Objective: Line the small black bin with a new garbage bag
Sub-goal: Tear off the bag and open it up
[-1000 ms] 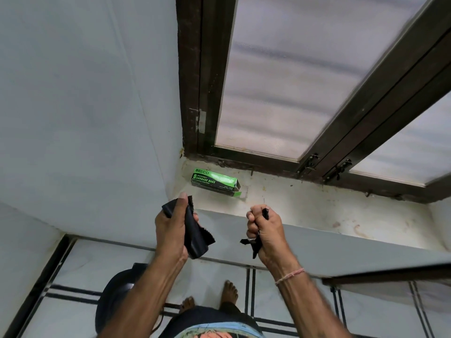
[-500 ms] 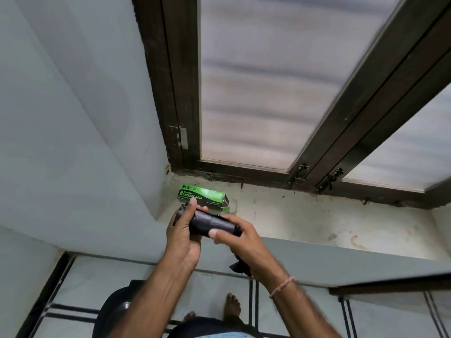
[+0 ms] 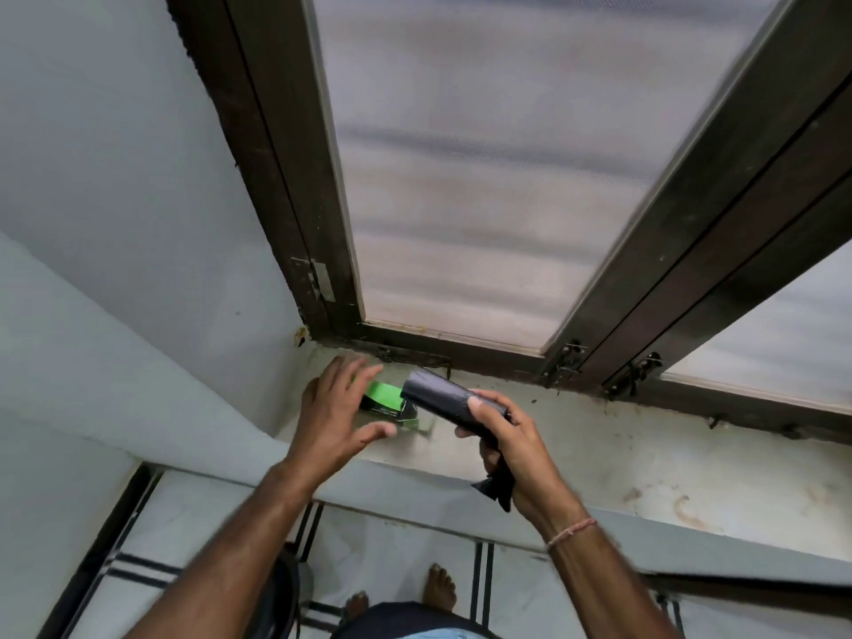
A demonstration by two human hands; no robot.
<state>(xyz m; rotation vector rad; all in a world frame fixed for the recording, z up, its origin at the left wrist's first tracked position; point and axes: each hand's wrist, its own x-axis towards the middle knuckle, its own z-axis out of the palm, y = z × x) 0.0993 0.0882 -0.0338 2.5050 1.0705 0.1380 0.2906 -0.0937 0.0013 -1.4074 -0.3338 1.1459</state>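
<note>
My right hand (image 3: 509, 447) is closed around a black roll of garbage bags (image 3: 440, 396), which points up and left over the window sill. A torn-off black bag piece (image 3: 498, 484) hangs below the same hand. My left hand (image 3: 334, 410) is spread open over the green garbage-bag box (image 3: 385, 394) lying at the sill's left corner; whether it touches the box is unclear. The small black bin (image 3: 281, 597) shows only as a dark rim on the floor, behind my left forearm.
The stained white window sill (image 3: 645, 458) runs to the right under a dark wooden window frame (image 3: 484, 357) with latches. White walls close in on the left. Below lie a tiled floor with black stripes and my bare feet (image 3: 438, 588).
The roll passed from both hands into my right hand alone. My left hand let go, opened and moved to the green box. The view shifted closer to the sill.
</note>
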